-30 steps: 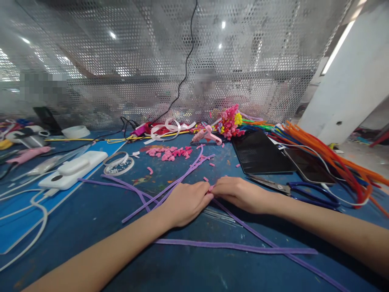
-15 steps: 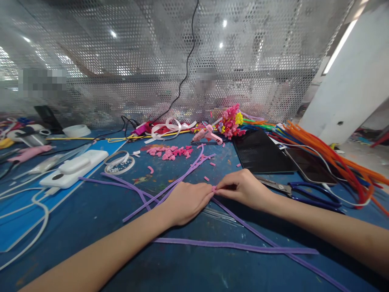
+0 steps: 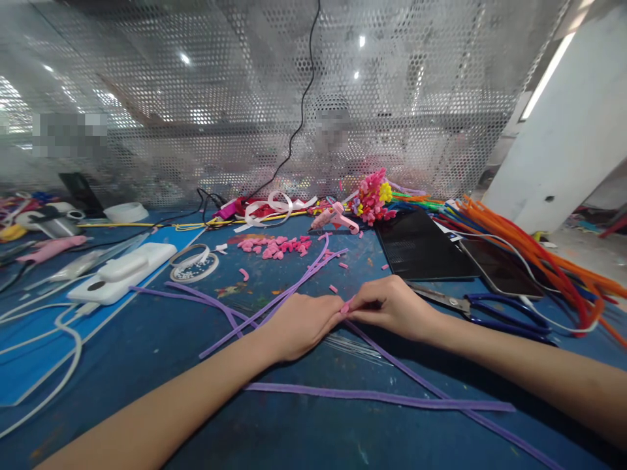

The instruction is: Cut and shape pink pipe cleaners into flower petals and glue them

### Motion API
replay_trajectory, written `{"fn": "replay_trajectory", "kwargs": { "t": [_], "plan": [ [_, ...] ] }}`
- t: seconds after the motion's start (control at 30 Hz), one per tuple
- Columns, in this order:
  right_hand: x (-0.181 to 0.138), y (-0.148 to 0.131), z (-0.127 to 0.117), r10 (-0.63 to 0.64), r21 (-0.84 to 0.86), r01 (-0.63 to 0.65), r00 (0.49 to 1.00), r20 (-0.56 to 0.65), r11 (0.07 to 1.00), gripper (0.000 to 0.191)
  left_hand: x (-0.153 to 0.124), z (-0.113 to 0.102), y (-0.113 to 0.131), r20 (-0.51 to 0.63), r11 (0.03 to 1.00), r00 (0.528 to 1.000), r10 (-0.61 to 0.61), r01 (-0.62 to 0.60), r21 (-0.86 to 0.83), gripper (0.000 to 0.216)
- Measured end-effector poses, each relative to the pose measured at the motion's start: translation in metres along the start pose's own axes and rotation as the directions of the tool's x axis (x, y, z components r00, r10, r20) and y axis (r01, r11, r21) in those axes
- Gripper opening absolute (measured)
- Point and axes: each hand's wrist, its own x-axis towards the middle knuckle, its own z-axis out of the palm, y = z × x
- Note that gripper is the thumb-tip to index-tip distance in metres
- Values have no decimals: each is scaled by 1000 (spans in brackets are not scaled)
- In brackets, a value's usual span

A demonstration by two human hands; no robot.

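Note:
Between my two hands, at the middle of the table, is a small pink fuzzy piece (image 3: 347, 305). My left hand (image 3: 306, 324) has its fingers pressed together, with the tips against that piece. From the right, my right hand (image 3: 394, 305) pinches it between thumb and fingers. Purple pipe cleaners (image 3: 377, 395) lie under and around both hands, several crossing on the left. A bundle of thin wires (image 3: 357, 347) rests on the table just below the hands. Beyond them is a pile of small pink pieces (image 3: 275, 247), with a few loose ones scattered nearby.
Blue-handled scissors (image 3: 507, 315) lie beside my right forearm. Behind are a black tablet (image 3: 425, 245), a phone (image 3: 499, 266), orange pipe cleaners (image 3: 539, 245), a pink glue gun (image 3: 333, 217) and a pink flower bunch (image 3: 375, 198). A white power strip (image 3: 125, 271) with cables sits left.
The pink piece shows more between my fingertips, and my right fingers have shifted slightly on it. My left hand stays nearly where it was.

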Motion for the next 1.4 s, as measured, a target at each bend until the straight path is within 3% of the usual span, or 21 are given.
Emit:
{"fn": "replay_trajectory", "kwargs": {
  "t": [0.27,0.43,0.53,0.6,0.7,0.77,0.87,0.93,0.97,1.0,1.07,1.1,1.13,1.17,1.2,1.23,1.27,1.3,1.33,1.4],
  "plan": [
    [2,-1,-3,108,-17,-109,991,-76,994,11,0,-2,1,-27,998,999,47,-45,49,36],
    [2,-2,-3,60,72,-65,996,71,995,16,1,-1,3,-20,1000,1000,12,-12,4,34],
    [4,-4,-4,153,221,-181,978,140,958,20,1,-1,3,-50,991,998,-50,43,-124,37],
    [5,-4,-6,287,405,-338,941,181,850,18,0,-4,2,-117,979,988,-97,74,-191,30],
    [6,-5,-7,429,713,-520,841,330,471,13,-3,-8,-3,-214,997,976,-41,26,-75,31],
    [6,-6,-7,420,806,-546,802,424,228,11,-5,-8,-7,-233,993,968,90,-71,89,30],
    [4,-9,-1,365,815,-573,780,509,88,10,-6,-6,-8,-258,963,944,205,-148,225,26],
    [3,-12,4,342,791,-600,772,536,116,10,-6,-5,-4,-277,959,933,231,-170,227,26],
    [3,-14,5,350,780,-600,779,520,177,10,-6,-5,0,-286,966,930,228,-179,188,26],
    [2,-15,5,367,762,-580,802,472,287,11,-6,-6,4,-298,980,935,195,-171,104,26],
    [1,-19,2,365,628,-437,897,250,643,14,-4,-9,13,-278,971,960,8,-75,-228,26],
    [0,-21,-1,280,479,-304,952,122,824,16,-4,-11,17,-201,891,973,-113,10,-453,27],
    [-1,-23,-5,134,294,-140,990,42,945,18,-3,-13,21,-60,743,978,-198,110,-661,28],
    [-2,-25,-8,-36,120,32,999,30,992,19,-2,-15,23,118,553,970,-211,218,-804,27],
    [-3,-26,-12,-183,-9,184,981,71,983,19,-1,-16,25,286,371,946,-151,322,-871,24],
    [-4,-27,-14,-281,-81,292,952,123,953,20,0,-18,26,402,239,913,-65,405,-882,22],
    [-3,-28,-16,-323,-113,341,934,150,933,21,1,-18,26,459,172,889,-8,453,-875,20],
    [-3,-28,-16,-302,-125,318,945,128,940,21,1,-18,25,460,170,888,-13,455,-874,20],
    [-2,-28,-16,-219,-108,226,973,68,968,21,1,-18,24,402,234,911,-88,411,-881,20],
    [2,-28,-13,102,105,-99,994,-28,990,19,0,-15,18,99,550,954,-282,246,-798,21]
  ]
}}
